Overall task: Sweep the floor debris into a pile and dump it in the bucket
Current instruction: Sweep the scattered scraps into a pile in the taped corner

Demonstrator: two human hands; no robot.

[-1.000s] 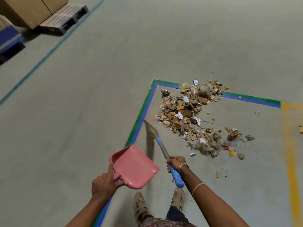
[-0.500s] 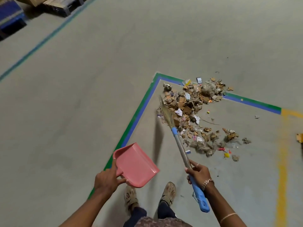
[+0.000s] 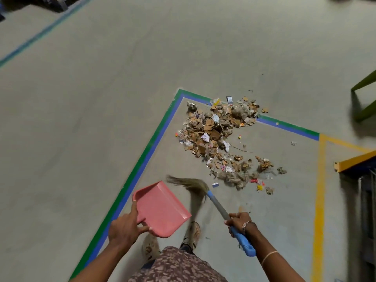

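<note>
A pile of debris [image 3: 215, 135], mostly cardboard scraps, paper and fluff, lies on the grey floor inside a corner of green and blue tape [image 3: 154, 135]. A smaller trail of scraps [image 3: 242, 171] runs off to its lower right. My left hand [image 3: 126, 228] grips a pink dustpan [image 3: 160, 208], held above the floor near my feet. My right hand [image 3: 239, 221] grips the blue and grey handle of a broom [image 3: 219, 208]. Its straw bristles [image 3: 189, 185] are blurred and sit left of the trail, just beyond the dustpan. No bucket is in view.
A yellow floor line [image 3: 319, 190] runs down the right side. A yellow and blue rack beam [image 3: 356, 161] and a green frame [image 3: 364, 98] stand at the right edge. Dark pallets [image 3: 50, 3] sit at the far top left. My shoes [image 3: 192, 233] are below the dustpan.
The broom head has swung back from the left edge of the pile toward me and now sits beside the dustpan. The camera has come closer to the pile.
</note>
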